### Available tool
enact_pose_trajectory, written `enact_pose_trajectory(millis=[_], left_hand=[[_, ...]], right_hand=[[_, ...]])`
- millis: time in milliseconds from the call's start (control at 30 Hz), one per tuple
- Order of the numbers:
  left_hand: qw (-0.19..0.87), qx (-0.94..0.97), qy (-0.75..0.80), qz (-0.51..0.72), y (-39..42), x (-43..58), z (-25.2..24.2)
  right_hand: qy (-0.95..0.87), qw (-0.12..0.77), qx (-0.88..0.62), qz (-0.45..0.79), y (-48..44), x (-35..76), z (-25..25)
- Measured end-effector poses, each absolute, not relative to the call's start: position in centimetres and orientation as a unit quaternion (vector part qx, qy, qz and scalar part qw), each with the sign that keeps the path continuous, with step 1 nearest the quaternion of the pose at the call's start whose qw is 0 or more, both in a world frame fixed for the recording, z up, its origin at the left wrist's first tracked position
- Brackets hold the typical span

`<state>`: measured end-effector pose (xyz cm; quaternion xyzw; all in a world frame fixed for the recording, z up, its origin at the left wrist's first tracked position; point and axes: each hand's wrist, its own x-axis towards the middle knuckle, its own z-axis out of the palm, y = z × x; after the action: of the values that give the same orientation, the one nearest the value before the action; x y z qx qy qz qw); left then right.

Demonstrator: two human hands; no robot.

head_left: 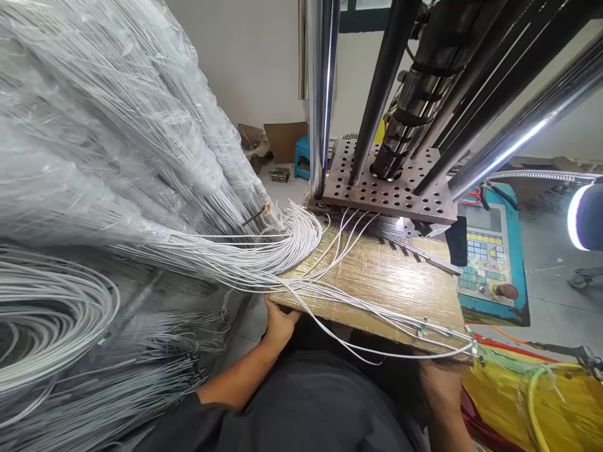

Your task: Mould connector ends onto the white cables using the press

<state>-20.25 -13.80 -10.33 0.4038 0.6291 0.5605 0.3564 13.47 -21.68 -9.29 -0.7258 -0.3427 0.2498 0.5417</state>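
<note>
A tape-covered board (400, 270) spans the space in front of me. My left hand (281, 321) is closed on its near left edge, the thumb by the rim and the fingers out of sight underneath. Under the near right corner is my right hand (440, 380), its fingers hidden by the board. White cables (301, 238) come in from the left as a thick curved bundle on the board. Several of them lead toward the press plate, and others run along the near edge to small green-and-white ends (472, 347) at the right corner.
A press with a perforated steel plate (343, 182) and thick columns stands behind the board. To the right are a teal control panel (483, 251), a lit lamp (577, 216) and yellow material (532, 402). Plastic-wrapped cables (117, 119) and a coil (56, 314) fill the left.
</note>
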Motion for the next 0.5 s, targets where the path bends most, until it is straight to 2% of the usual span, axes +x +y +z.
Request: enact_pose_trajectory(millis=[233,500], left_hand=[[0.369,0.397,0.602,0.586,-13.7,-20.4,-10.9],[0.344,0.404,0.624,0.574,-13.6,-20.4,-10.8]], right_hand=[[-0.32,0.568,-0.72,0.238,-21.1,12.2,-7.4],[-0.325,0.567,-0.719,0.235,-21.2,12.6,-8.1]])
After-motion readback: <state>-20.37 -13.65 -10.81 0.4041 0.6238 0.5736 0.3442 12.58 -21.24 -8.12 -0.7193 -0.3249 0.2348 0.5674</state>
